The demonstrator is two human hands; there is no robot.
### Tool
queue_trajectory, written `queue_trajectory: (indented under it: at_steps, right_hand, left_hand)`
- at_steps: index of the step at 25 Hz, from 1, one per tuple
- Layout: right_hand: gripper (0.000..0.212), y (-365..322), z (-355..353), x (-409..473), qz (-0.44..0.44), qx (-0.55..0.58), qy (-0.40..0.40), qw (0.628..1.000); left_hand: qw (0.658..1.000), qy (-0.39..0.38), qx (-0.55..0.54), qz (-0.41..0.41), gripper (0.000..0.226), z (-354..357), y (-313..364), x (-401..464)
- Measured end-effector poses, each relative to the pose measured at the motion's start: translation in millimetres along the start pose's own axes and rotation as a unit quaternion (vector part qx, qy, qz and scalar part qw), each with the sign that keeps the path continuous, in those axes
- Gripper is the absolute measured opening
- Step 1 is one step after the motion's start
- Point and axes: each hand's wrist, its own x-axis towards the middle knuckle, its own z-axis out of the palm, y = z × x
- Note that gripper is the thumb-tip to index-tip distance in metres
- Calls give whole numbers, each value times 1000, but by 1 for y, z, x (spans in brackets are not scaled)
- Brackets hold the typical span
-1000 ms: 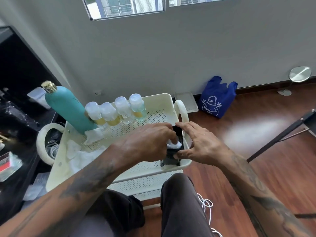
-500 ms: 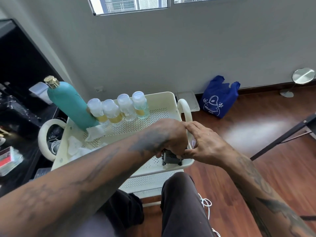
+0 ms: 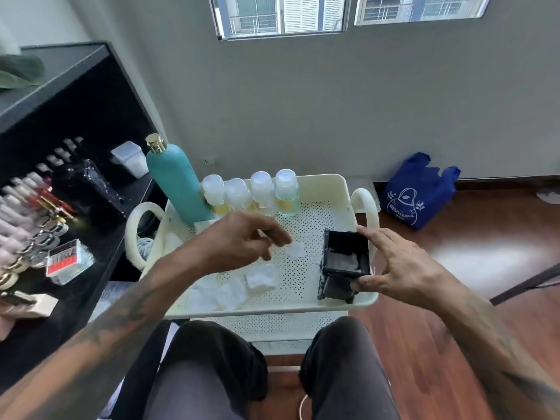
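Observation:
A small black open box with white cotton inside stands at the right end of the cream perforated cart tray. My right hand holds it, fingers at its far corner and thumb at its near corner. My left hand hovers over the middle of the tray, fingers loosely curled and holding nothing. A round white cotton pad lies on the tray just right of those fingers. More cotton pieces lie below my left hand.
A teal bottle with a gold cap and several small capped bottles line the tray's far side. A black shelf with cosmetics stands left. A blue bag sits on the wooden floor at right. My knees are below the cart.
My left hand has left the black box and moved left over the tray's middle. The box's open top with cotton now shows. The camera tilted up and back.

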Motion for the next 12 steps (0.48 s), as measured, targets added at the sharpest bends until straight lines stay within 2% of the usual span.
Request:
queue_trajectory:
  at_steps: [1, 3, 5, 6, 7, 9, 12]
  right_hand:
    - [98, -4, -2, -2, 14, -22, -14, 1000]
    - [96, -20, -7, -9, 32, -85, 9, 996]
    - [75, -45, -7, -18, -10, -114, 137, 984]
    - [61, -61, -3, -16, -49, -96, 179, 978]
    - [49, -78, 5, -11, -88, -71, 182, 977]
    - [33, -109, 33, 10, -142, -54, 88, 984]
    - [32, -127, 88, 57, -117, -115, -69, 984]
  left_hand:
    - [998, 34, 17, -44, 34, 1, -27, -15]
    - [986, 14, 85, -141, 20, 16, -76, -37]
    - [977, -9, 95, -191, 20, 39, -109, -41]
    - [975, 12, 71, -209, 25, 46, -121, -40]
    - [974, 35, 44, -220, 29, 50, -130, -38]
    - [971, 54, 2, -231, 36, 56, -142, -33]
    - [972, 66, -14, -226, 36, 61, -152, -29]
